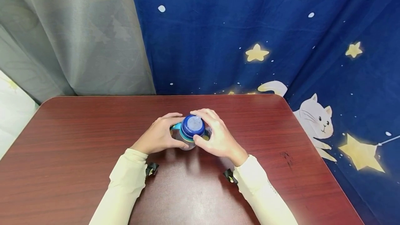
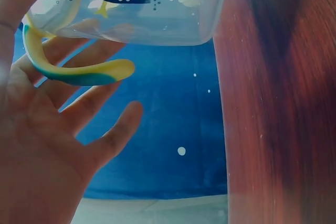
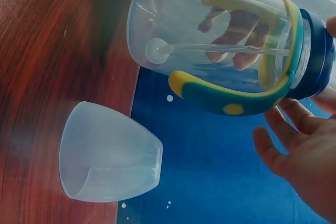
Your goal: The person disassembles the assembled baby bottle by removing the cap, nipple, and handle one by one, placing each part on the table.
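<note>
A clear straw training cup [image 1: 186, 144] stands upright at or just above the tabletop, between both hands. It has teal-and-yellow handles [image 3: 231, 95] and a printed animal on its side in the left wrist view. Inside runs a straw [image 3: 220, 49] with a weighted end. My left hand [image 1: 162, 133] holds the cup's body from the left, thumb in front and fingers behind. With thumb and fingertips, my right hand [image 1: 217, 134] grips the blue lid [image 1: 194, 125] on top. A translucent cover [image 3: 113, 156] stands on the table beside the cup, mostly hidden by the right hand in the head view.
The reddish-brown wooden table [image 1: 78, 169] reaches back to a blue star-patterned curtain [image 1: 212, 44] and a grey curtain [image 1: 93, 44]. Small black straps [image 1: 151, 169] show at the wrists beside the cream sleeves.
</note>
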The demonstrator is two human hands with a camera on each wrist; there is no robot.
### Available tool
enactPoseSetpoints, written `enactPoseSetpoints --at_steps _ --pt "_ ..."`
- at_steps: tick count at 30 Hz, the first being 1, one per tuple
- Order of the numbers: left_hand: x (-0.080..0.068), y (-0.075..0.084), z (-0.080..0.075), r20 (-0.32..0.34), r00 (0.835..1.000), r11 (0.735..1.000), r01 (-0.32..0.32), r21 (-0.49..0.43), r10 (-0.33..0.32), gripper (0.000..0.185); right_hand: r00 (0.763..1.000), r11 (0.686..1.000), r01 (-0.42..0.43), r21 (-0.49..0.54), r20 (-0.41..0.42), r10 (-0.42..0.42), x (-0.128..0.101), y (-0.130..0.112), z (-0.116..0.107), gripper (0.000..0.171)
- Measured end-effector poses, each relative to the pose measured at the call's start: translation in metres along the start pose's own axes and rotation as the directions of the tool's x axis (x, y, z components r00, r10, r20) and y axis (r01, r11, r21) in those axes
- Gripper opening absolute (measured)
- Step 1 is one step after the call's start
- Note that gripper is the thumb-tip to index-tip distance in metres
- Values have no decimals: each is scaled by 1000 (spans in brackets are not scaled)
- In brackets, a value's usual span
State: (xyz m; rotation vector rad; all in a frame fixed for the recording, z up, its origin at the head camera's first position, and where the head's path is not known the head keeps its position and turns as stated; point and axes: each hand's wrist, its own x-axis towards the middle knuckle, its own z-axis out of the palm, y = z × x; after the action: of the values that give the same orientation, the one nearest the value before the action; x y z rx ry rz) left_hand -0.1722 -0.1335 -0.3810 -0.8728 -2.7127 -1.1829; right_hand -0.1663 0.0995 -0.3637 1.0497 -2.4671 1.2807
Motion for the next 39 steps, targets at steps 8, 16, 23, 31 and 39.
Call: enactPoseSetpoints --at_steps 8,16,23,31,39 --pt "0 2 3 -97 994 996 59 68 -52 74 992 976 -82 -203 -115 59 -2 -4 2 78" --pt "0 6 5 -194 980 947 27 319 37 76 942 900 -229 -370 -316 110 -1 -5 12 64" --pt "0 8 6 -203 976 929 -1 370 82 75 940 890 -255 -378 -312 137 -1 -6 13 59" --pt "0 9 6 -179 982 950 4 311 54 71 962 925 -202 -321 -245 125 -2 -8 9 56" --pt "1 10 6 -144 990 972 29 232 5 71 971 931 -137 -340 -234 57 -3 -12 7 60"
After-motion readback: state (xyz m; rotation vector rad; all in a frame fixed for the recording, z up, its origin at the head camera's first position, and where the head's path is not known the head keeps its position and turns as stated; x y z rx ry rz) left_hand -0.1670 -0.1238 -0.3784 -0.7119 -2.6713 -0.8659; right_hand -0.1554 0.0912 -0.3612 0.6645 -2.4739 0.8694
